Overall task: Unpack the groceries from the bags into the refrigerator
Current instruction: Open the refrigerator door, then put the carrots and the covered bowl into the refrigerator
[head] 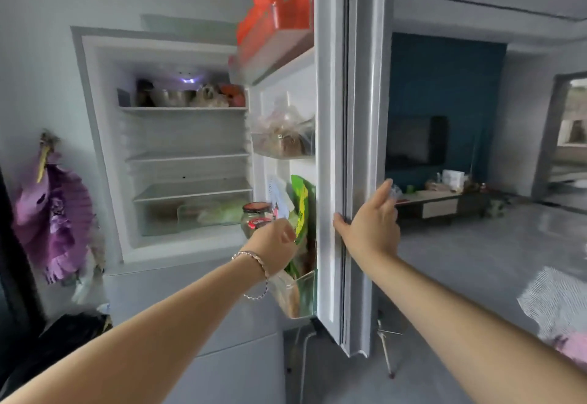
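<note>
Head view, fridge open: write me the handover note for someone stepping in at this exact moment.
Right hand grips the edge of the open refrigerator door.
Left hand reaches into the lower door bin beside two red-lidded jars. Its fingers are hidden, so I cannot tell whether it holds anything.
Done: the door bins and top shelf hold food. A green packet stands in the lower bin.
Left: a dark bag sits low left, contents unseen. Finish unpacking, then close the door.
</note>
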`<state>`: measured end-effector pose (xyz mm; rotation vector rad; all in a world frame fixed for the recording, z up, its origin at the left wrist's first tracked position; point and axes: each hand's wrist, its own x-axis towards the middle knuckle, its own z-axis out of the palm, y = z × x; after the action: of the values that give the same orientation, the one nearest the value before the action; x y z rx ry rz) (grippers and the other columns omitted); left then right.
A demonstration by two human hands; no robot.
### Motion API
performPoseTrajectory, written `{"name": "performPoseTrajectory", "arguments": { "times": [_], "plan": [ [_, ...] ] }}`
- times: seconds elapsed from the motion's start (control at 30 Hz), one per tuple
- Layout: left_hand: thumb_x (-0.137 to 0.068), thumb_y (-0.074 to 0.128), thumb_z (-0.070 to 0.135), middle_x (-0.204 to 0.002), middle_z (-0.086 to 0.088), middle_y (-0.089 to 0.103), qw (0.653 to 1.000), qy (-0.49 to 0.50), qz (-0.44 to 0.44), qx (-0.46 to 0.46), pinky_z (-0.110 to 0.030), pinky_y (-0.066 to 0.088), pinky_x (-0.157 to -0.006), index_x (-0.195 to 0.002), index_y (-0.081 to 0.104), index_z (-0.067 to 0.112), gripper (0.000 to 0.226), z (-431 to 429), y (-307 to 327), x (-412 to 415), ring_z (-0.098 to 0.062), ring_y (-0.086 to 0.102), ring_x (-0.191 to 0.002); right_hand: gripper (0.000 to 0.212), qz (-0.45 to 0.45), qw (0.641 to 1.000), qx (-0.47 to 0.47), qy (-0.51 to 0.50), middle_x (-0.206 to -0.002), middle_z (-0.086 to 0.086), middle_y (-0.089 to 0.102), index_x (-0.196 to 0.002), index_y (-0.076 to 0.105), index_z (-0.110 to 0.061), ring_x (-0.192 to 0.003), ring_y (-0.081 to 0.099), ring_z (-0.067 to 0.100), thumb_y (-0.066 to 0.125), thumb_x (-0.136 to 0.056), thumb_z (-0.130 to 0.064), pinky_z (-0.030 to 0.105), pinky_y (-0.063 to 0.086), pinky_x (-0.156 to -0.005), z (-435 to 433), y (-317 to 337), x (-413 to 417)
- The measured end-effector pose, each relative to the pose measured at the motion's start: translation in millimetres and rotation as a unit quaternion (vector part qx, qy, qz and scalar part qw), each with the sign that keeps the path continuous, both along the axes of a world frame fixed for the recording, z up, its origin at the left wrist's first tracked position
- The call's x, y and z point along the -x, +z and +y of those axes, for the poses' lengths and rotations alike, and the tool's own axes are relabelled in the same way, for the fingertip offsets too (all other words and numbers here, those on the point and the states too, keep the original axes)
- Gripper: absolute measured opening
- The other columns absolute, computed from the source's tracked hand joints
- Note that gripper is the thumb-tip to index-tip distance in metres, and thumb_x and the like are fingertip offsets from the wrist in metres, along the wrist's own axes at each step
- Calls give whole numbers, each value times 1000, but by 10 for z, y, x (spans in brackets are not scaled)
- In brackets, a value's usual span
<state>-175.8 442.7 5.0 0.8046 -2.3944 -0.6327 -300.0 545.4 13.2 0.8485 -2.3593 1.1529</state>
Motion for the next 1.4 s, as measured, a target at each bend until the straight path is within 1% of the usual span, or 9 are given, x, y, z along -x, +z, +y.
{"name": "performPoseTrajectory", "arguments": {
  "times": [0.37, 0.57, 0.7, 0.93, 1.03, 1.13, 1.2, 1.3, 1.4],
  "plan": [
    [-92, 46, 11, -77, 3, 53, 996, 74, -42, 20, -17, 42, -61, -101, 54, 14, 12, 270, -82, 1291, -10, 49, -68, 100, -66, 997, -3, 32, -145, 18, 31, -149, -3, -7, -122, 46, 33, 67, -83, -35, 42, 47, -83, 198, 54, 1975],
    [-89, 46, 13, -85, -2, 64, 988, 127, -86, -3, -32, 55, -77, -82, 54, 22, 14, 376, -117, 1936, -21, 65, -81, 97, -83, 993, -40, 73, -143, 14, 35, -149, 2, -7, -120, 48, 29, 68, -84, -35, 32, 35, -73, 175, 148, 2829],
    [-88, 46, 12, -84, -1, 62, 981, 158, -109, -8, -32, 55, -77, -75, 52, 25, 19, 393, -149, 1968, -21, 65, -85, 103, -117, 987, 0, 113, -138, 17, 38, -148, 5, -9, -116, 50, 33, 76, -76, -29, 43, 50, -86, 91, 122, 3080],
    [-83, 45, 13, -86, -3, 63, 966, 228, -118, -22, -32, 54, -78, -74, 52, 23, 16, 408, -90, 1555, -25, 65, -86, 102, -132, 984, -2, 118, -143, 22, 30, -148, 4, -8, -124, 42, 37, 75, -78, -26, 47, 45, -93, 189, 164, 2832],
    [-84, 45, 12, -81, -1, 59, 960, 257, -108, -27, -30, 51, -78, -66, 47, 25, 23, 487, -83, 1204, -26, 63, -84, 86, 35, 995, 23, 91, -141, 24, 30, -146, 19, -5, -126, 36, 38, 71, -81, -23, 47, 39, -100, 278, 164, 2456],
    [-85, 45, 11, -88, -2, 59, 948, 287, -136, -24, -28, 48, -79, -79, 52, 23, 15, 644, -71, 719, -23, 58, -85, 46, 157, 961, 29, 226, -120, 16, 55, -126, 51, -7, -110, 50, 32, 64, -83, -17, 42, 46, -89, 324, 186, 1797],
    [-87, 46, 13, -101, -6, 64, 934, 318, -162, -26, -28, 47, -82, -90, 59, 20, 14, 799, -130, 241, -25, 60, -94, 27, 117, 919, -114, 358, -107, 6, 65, -111, 61, -14, -101, 59, 27, 58, -86, -21, 34, 47, -83, 353, 172, 1162],
    [-89, 46, 15, -110, -11, 65, 906, 378, -187, -39, -28, 46, -82, -104, 64, 9, 24, 1094, -254, -532, -28, 60, -103, 22, 108, 775, -354, 512, -107, 3, 67, -106, 65, -18, -99, 63, 23, 57, -87, -25, 30, 49, -84, 422, 91, 137],
    [-91, 45, 14, -115, -12, 64, 873, 428, -221, -74, -29, 46, -85, -109, 65, 7, 27, 1480, -373, -1181, -28, 59, -107, 26, 184, 661, -434, 583, -112, 6, 67, -111, 64, -15, -101, 63, 24, 55, -89, -26, 33, 50, -87, 517, -100, -763]
  ]
}}
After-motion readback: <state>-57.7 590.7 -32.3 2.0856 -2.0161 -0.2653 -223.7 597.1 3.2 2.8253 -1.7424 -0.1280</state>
